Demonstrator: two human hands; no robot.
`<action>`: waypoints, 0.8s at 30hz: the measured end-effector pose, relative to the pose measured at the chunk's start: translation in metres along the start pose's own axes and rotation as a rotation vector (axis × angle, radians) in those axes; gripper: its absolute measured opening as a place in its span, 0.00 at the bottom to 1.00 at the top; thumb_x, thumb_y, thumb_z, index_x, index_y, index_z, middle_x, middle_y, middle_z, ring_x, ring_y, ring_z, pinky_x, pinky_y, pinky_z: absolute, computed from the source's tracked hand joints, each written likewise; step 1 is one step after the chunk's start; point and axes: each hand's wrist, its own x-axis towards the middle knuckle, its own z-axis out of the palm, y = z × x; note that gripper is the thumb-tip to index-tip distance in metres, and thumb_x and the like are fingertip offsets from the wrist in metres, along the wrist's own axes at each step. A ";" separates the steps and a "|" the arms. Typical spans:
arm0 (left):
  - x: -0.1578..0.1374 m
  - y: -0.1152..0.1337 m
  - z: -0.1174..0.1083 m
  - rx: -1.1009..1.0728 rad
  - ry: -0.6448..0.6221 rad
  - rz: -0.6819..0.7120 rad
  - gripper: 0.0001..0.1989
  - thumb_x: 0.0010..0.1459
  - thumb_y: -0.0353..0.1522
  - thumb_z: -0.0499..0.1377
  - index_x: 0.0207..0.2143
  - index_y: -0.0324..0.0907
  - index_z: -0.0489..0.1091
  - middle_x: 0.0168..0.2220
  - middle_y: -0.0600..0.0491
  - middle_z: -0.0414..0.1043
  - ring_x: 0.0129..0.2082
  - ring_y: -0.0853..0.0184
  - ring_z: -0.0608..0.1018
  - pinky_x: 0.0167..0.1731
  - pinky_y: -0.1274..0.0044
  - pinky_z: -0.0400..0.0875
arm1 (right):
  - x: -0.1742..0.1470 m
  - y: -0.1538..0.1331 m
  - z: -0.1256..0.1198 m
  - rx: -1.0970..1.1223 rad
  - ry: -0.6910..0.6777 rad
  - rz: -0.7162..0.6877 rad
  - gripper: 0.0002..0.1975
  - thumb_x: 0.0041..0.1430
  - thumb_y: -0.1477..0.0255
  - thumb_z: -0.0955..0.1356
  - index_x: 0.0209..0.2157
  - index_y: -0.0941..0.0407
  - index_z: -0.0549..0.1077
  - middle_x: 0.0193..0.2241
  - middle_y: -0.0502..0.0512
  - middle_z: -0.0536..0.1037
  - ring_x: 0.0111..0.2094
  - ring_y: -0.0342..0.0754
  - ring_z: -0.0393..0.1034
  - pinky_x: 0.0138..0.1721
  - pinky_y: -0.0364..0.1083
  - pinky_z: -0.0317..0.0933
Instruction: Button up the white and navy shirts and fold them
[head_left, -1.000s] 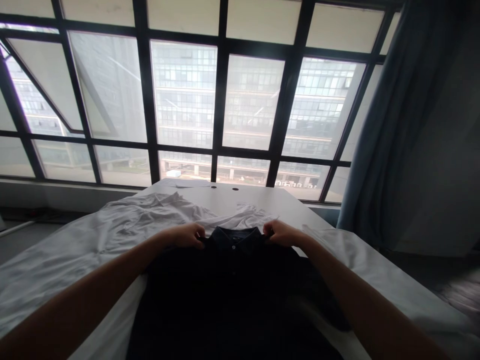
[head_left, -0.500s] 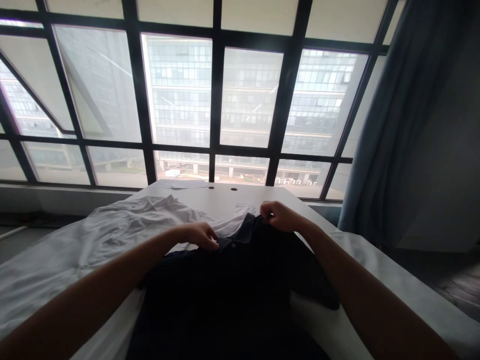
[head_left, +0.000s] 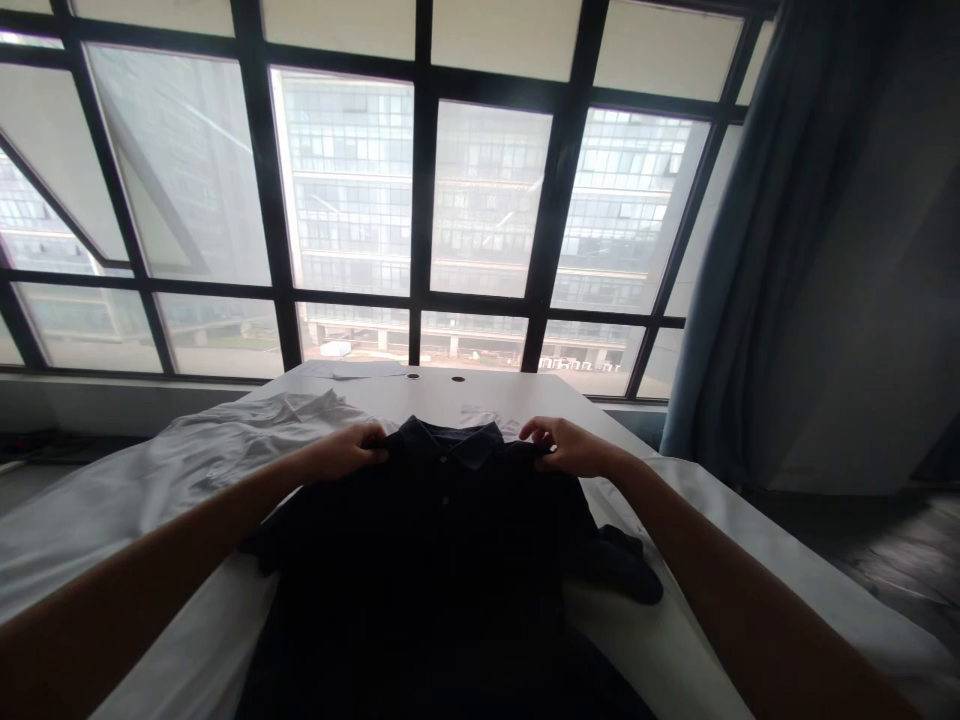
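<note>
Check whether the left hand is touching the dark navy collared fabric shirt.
Touching. The head view shows the left hand gripping the dark navy collared fabric shirt at its shoulder edge, with cloth meeting the fingertips.

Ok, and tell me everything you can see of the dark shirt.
The dark shirt looks navy to black, of soft cloth, with a pointed collar towards the windows and two small pale buttons below it. It is spread front up over the white table. The left hand and right hand pinch its shoulders. Its hem runs out of view.
</note>
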 end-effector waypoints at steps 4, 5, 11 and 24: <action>0.006 -0.007 -0.032 0.090 -0.091 -0.052 0.22 0.39 0.43 0.67 0.36 0.41 0.71 0.31 0.54 0.76 0.36 0.59 0.78 0.37 0.72 0.73 | 0.010 -0.006 -0.005 -0.213 -0.101 0.160 0.19 0.42 0.82 0.71 0.40 0.59 0.78 0.38 0.58 0.78 0.37 0.51 0.73 0.34 0.43 0.66; 0.011 -0.006 -0.040 0.139 -0.117 -0.084 0.20 0.39 0.42 0.67 0.34 0.41 0.72 0.31 0.54 0.76 0.36 0.59 0.78 0.37 0.72 0.73 | 0.017 -0.008 -0.008 -0.268 -0.104 0.181 0.17 0.41 0.83 0.71 0.38 0.59 0.78 0.36 0.58 0.79 0.37 0.51 0.73 0.33 0.43 0.65; 0.065 0.029 -0.071 0.550 0.109 -0.244 0.17 0.48 0.41 0.64 0.38 0.39 0.75 0.38 0.46 0.78 0.42 0.54 0.78 0.42 0.70 0.72 | 0.089 -0.019 -0.026 -0.542 0.091 0.270 0.14 0.48 0.82 0.69 0.39 0.63 0.79 0.38 0.67 0.78 0.40 0.58 0.75 0.38 0.48 0.66; 0.014 -0.003 0.041 0.709 -0.071 -0.244 0.37 0.63 0.50 0.49 0.68 0.40 0.52 0.70 0.38 0.43 0.70 0.49 0.49 0.64 0.52 0.44 | 0.055 0.006 0.099 -0.508 0.133 0.200 0.28 0.62 0.63 0.67 0.60 0.59 0.65 0.59 0.68 0.67 0.59 0.61 0.62 0.58 0.55 0.53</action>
